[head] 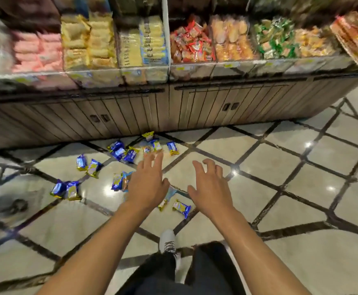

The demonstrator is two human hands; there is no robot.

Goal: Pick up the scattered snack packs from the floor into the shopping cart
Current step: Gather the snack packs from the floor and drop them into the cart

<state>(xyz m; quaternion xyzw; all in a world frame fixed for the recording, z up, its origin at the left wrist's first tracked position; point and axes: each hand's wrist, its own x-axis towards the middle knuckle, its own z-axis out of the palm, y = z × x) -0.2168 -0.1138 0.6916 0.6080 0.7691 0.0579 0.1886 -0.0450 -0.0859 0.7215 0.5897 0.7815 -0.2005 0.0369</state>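
I reach both hands, left [147, 184] and right [211, 188], fingers spread and empty, toward the packs [181, 207] on the floor [280, 158]; no cart in sight.

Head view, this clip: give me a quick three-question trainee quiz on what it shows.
1. True or false: the left hand grips a snack pack.
2. What lies between the two hands on the floor? A) a blue and gold snack pack B) a bottle C) a basket
3. Fill in: the other scattered packs lie mostly to the ____ of the right hand.

Key: 1 false, both hands are open and hold nothing. 2 A. 3 left, toward the wooden shelf cabinet.
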